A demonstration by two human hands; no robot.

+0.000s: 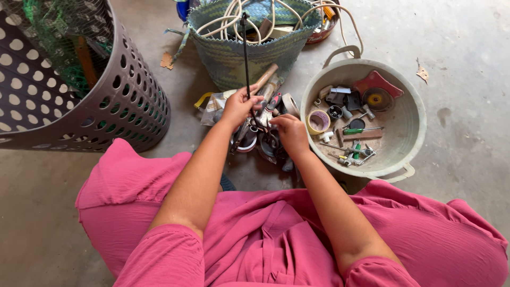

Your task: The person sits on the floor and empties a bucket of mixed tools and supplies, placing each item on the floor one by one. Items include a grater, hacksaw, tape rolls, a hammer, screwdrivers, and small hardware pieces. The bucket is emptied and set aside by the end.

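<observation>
On the concrete floor point(467, 48), in front of a seated person in pink clothes point(276, 239), lies a small heap of hand tools point(265, 119). Both hands work over this heap. The left hand point(240, 106) is closed around a thin black rod point(245, 53), which stands nearly upright and reaches up in front of a woven basket point(234, 61). The right hand point(289, 133) is curled shut low over the heap, at the bottom end of the rod; whether it grips the rod itself or another tool beside it cannot be told, since the fingers hide the spot. A wooden handle point(265, 74) sticks out of the heap just behind the left hand, leaning toward the basket.

The woven basket, green and blue, holds coils of pale cable point(234, 16). Just to the right of the hands stands a round pale basin point(409, 125) with two handles. Inside it lie a roll of tape point(319, 121), a green-handled screwdriver point(363, 130), a dark grinding disc point(378, 99) with a red piece behind it, and other small metal parts. At the left stands a tall brown plastic hamper point(127, 101) with round holes, with green netting point(48, 37) inside it.
</observation>
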